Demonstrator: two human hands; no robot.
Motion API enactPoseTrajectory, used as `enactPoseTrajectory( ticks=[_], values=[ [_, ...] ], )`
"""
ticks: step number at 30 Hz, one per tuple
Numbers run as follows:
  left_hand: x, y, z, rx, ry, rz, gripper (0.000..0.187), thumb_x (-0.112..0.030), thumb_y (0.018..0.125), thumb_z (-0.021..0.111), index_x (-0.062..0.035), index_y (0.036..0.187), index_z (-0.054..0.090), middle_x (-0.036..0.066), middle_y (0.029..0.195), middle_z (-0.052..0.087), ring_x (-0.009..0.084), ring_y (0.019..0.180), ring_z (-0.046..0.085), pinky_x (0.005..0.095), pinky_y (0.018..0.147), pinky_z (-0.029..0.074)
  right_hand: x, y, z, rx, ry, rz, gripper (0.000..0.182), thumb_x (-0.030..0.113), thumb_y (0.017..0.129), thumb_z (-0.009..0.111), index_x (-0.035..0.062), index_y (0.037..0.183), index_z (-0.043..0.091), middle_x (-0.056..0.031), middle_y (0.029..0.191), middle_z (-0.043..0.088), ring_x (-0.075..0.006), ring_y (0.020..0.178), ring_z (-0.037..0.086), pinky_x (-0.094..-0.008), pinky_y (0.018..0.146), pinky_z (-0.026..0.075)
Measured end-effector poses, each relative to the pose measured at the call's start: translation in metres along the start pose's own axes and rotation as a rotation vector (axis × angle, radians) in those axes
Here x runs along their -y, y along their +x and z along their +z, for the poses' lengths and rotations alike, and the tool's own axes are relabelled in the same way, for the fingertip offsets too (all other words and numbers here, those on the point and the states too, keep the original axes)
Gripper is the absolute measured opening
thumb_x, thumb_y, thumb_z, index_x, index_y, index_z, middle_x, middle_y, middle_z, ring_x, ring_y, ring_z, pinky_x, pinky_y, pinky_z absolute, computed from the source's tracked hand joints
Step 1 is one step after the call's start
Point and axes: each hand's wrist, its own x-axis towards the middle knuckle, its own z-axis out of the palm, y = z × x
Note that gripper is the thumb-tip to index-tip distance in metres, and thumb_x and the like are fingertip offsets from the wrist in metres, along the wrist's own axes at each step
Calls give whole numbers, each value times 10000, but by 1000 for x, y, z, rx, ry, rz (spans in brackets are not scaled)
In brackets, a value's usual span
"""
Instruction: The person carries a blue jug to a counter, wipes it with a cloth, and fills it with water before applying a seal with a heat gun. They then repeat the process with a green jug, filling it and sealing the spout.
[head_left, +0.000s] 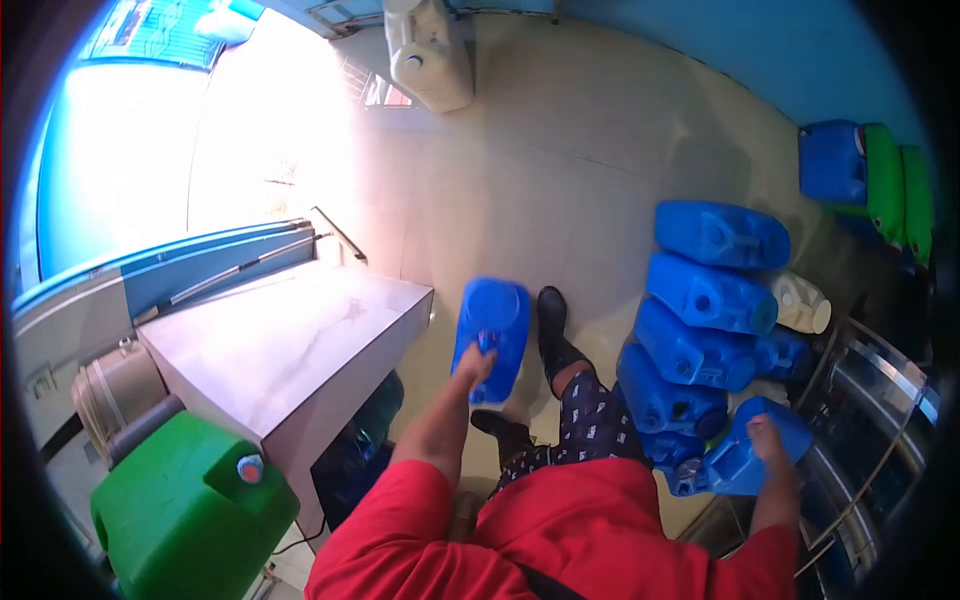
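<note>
My left hand (477, 364) is closed round the handle of a blue jug (495, 310), held low beside my boots. On the right, my right hand (765, 438) is at the handle of another blue jug (735, 465), its fingers curled over it. That jug is tilted and lies against the near end of a row of blue jugs (690, 355). Both arms reach out from the red shirt.
A pale counter (300, 320) with a green jug (190, 510) near it stands at the left. White jugs (430, 60) are at the top, green ones (884, 180) at the far right. A metal rack (880, 385) borders the right side.
</note>
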Motion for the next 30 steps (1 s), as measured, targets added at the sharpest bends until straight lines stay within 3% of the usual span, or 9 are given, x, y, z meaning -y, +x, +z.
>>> enactPoseTrajectory(
  ticks=[6,10,15,17,20,22,24,28,30],
  values=[
    [-183,126,-84,-433,-289,583,511,-320,951,653,43,1289,529,235,1098,679,354,1031,681,437,895,530,65,-47,78,324,102,100,300,215,909,718,11,1116,643,-113,912,692,-209,837,656,-357,786,528],
    [-314,-181,-183,-346,-359,934,303,-142,991,638,14,1243,576,134,1084,685,204,1002,660,347,914,524,120,-4,111,470,-60,-144,371,262,918,709,-9,1162,634,-148,956,711,-257,885,685,-369,844,539],
    [-244,-527,-288,-542,-132,1388,279,-152,863,797,-74,1102,677,84,940,675,225,807,655,357,720,528,301,79,112,371,-125,-519,344,245,947,665,-3,1180,613,-154,1035,706,-278,967,677,-376,875,532],
    [-198,-639,-305,-1085,-114,1358,207,-211,914,750,-59,1027,668,70,874,654,182,757,610,342,694,503,387,84,111,238,-50,-733,330,230,979,614,-6,1208,600,-176,1103,686,-294,1030,671,-386,932,521],
    [-146,-785,-364,-2106,207,800,262,-237,960,673,23,982,659,108,835,671,128,740,588,285,713,485,526,17,77,219,111,-1059,338,194,983,574,-8,1255,584,-214,1161,672,-347,1089,658,-426,956,511],
    [-81,-837,-435,-1969,212,123,495,-472,1023,523,2,1073,658,89,929,642,153,810,592,302,749,492,607,-71,55,247,286,-1292,352,146,977,545,-21,1285,575,-227,1185,652,-345,1118,644,-421,991,492],
    [-24,-835,-495,-1367,22,-481,548,-531,984,567,-16,1147,665,101,964,682,185,872,648,308,788,524,666,-165,34,244,327,-1581,316,109,986,529,-15,1270,590,-203,1188,640,-337,1117,630,-408,992,489],
    [71,-749,-473,-1049,-979,591,463,-475,928,653,-32,1056,688,100,937,711,198,802,692,334,765,580,702,-357,45,265,494,-1882,312,96,948,643,-18,1234,596,-181,1202,628,-330,1133,611,-398,995,476],
    [90,-751,-459,-872,-1201,758,357,-375,913,684,-35,1020,695,83,833,705,187,711,686,334,724,588,705,-415,70,97,580,-2010,356,106,936,667,-15,1257,575,-187,1259,597,-329,1184,576,-403,1032,447]
  ],
)
